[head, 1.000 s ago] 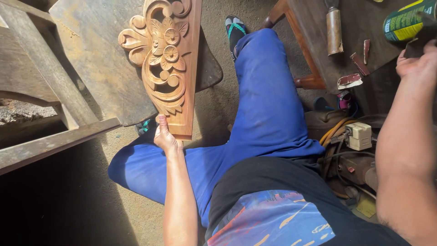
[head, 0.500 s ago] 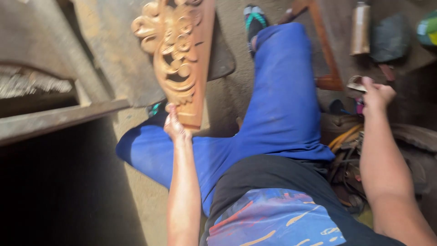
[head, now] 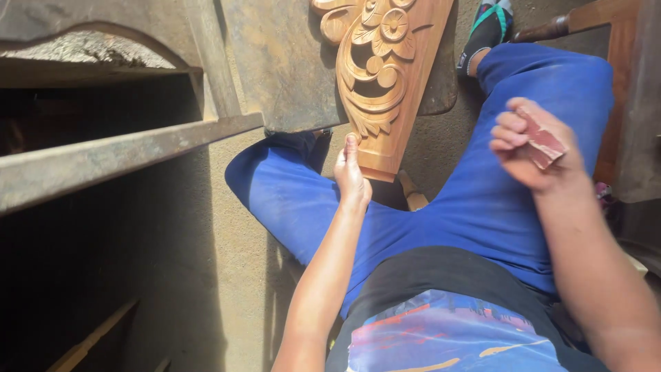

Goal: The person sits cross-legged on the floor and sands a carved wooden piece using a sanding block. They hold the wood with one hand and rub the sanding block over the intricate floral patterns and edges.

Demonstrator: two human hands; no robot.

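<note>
So the carved wooden panel (head: 385, 76) is the main thing here, a long tapered piece with flowers and scrollwork cut through it. Its long axis runs up and away from the person, tilted a bit to the right, with the narrow bottom end nearest them and the top running out of frame. It's propped up over the left thigh, leaning against a worn grey board (head: 289, 62) behind it.

The left hand (head: 352, 176) has the bottom-left corner of the panel, thumb pointing up along the edge and fingers wrapped behind, so it's clamped on the wood. The right hand (head: 527, 148) is off to the right, well apart from the panel, over the right leg in blue trousers (head: 482, 207). It's closed around a folded bit of reddish sandpaper (head: 544, 141), pinched between fingers and thumb. So the carving lies to the left and slightly up from that hand, with open air between them.

Room-wise: a wooden beam (head: 124, 155) crowds the left side, a reddish wooden bench (head: 620, 83) sits tight on the right, and a sandalled foot (head: 487, 31) is just past the panel. Dirt floor (head: 234, 289) below.
</note>
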